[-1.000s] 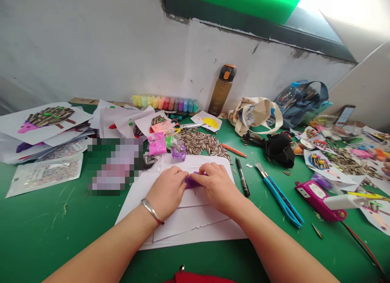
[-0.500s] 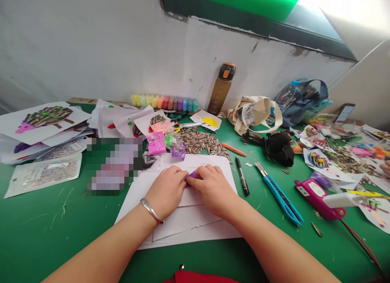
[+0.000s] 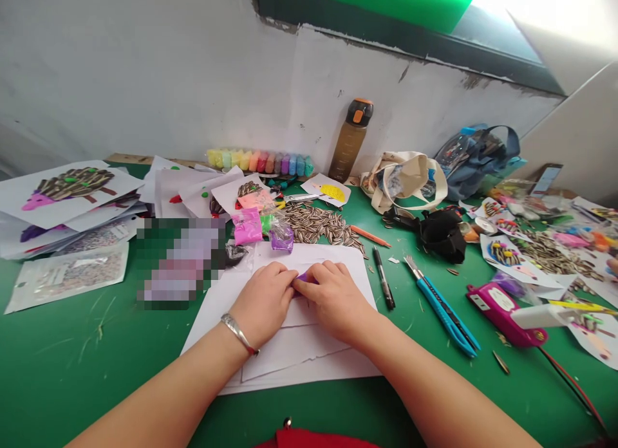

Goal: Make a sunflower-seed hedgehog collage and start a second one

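A small lump of purple clay [image 3: 307, 277] lies on white paper [image 3: 294, 364], partly hidden under my fingers. My left hand [image 3: 264, 300] grips its left side with bent fingers and thumb. From the other side, the curled fingers and thumb of my right hand [image 3: 335, 300] press on the same clay. Just beyond my hands, a purple clay packet [image 3: 281, 240] sits at the paper's far edge, beside a pink clay packet [image 3: 248, 226]. Sunflower seeds [image 3: 313, 221] are heaped behind them.
Right of the paper lie a black pen [image 3: 383, 277], blue tweezers [image 3: 449, 316] and a magenta glue gun [image 3: 506, 313]. Hedgehog pictures [image 3: 67, 187] are stacked at left. A bottle [image 3: 351, 142] and a cream bag [image 3: 403, 181] stand behind. Another person's hand [image 3: 612, 266] shows at the right edge.
My hands stay in almost the same place on the purple clay. Slightly less of the clay shows between my fingers.
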